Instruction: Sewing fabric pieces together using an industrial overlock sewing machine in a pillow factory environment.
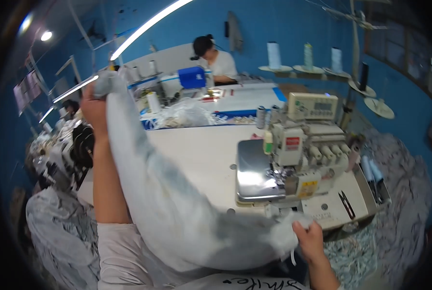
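White fabric piece (177, 212) stretched out between both hands — left hand (94, 107) lifted high with fingers clenched on one end, right hand (309, 238) low by the table (196, 150) edge, fingers pinching the other end, right in front of the overlock sewing machine (298, 154).

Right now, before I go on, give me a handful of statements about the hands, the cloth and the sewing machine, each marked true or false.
1. The left hand holds one end of the pale cloth raised high. True.
2. The right hand rests on the sewing machine. False: it grips the cloth's other end, low in front of the machine.
3. The cloth hangs stretched between both hands. True.
4. The cloth lies under the machine's needle. False: it is held clear of the machine, in the air.
5. Another person sits at the far table. True.
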Demonstrator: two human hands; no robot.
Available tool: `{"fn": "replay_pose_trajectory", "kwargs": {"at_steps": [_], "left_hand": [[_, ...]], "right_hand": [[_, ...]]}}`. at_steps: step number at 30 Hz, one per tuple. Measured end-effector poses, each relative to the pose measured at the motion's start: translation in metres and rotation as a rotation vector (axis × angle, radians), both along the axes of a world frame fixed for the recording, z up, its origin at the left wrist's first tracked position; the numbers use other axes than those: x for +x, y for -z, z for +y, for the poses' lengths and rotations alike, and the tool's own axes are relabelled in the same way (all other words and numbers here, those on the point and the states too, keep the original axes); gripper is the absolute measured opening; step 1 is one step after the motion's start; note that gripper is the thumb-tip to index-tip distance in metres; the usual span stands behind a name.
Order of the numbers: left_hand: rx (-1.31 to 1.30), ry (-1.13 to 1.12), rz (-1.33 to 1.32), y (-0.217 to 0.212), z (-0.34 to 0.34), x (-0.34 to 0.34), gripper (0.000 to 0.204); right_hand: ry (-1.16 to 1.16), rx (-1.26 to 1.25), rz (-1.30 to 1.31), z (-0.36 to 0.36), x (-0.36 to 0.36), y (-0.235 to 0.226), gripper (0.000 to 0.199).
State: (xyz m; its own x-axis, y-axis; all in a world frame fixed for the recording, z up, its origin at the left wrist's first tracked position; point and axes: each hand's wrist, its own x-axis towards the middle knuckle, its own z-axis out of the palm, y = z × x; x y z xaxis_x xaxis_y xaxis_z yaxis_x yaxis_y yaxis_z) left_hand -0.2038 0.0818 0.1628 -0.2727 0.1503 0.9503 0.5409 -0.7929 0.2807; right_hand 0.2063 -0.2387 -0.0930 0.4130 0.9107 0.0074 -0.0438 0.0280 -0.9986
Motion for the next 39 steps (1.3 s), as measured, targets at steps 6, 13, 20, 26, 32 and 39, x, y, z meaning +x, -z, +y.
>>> {"fn": "replay_pose_trajectory", "kwargs": {"at_steps": [6, 13, 20, 26, 32, 39], "left_hand": [[-0.630, -0.353, 0.132, 0.175, 0.110, 0.037, 0.025], [-0.458, 0.402, 0.125, 0.236, 0.059, 0.146, 0.030], [-0.297, 0.972, 0.864, 0.132, -0.129, 0.228, 0.030], [-1.023, 1.036, 0.666, 0.152, -0.126, 0.231, 0.018], [-0.942, 0.817, 0.780, 0.161, -0.122, 0.238, 0.025], [-0.874, 1.024, 0.651, 0.168, -0.115, 0.241, 0.017]], "right_hand": [[0.087, 0.221, -0.114, 0.069, -0.001, -0.041, 0.017], [0.077, 0.203, -0.309, 0.077, 0.007, -0.053, 0.019], [-0.159, 0.526, -0.684, 0.087, 0.000, -0.062, 0.024], [-0.122, 0.370, -0.915, 0.071, 0.002, -0.087, 0.033], [0.128, 0.391, -1.040, 0.049, 0.032, -0.061, 0.028], [-0.493, 0.753, -0.746, 0.025, 0.006, -0.087, 0.021]]}}
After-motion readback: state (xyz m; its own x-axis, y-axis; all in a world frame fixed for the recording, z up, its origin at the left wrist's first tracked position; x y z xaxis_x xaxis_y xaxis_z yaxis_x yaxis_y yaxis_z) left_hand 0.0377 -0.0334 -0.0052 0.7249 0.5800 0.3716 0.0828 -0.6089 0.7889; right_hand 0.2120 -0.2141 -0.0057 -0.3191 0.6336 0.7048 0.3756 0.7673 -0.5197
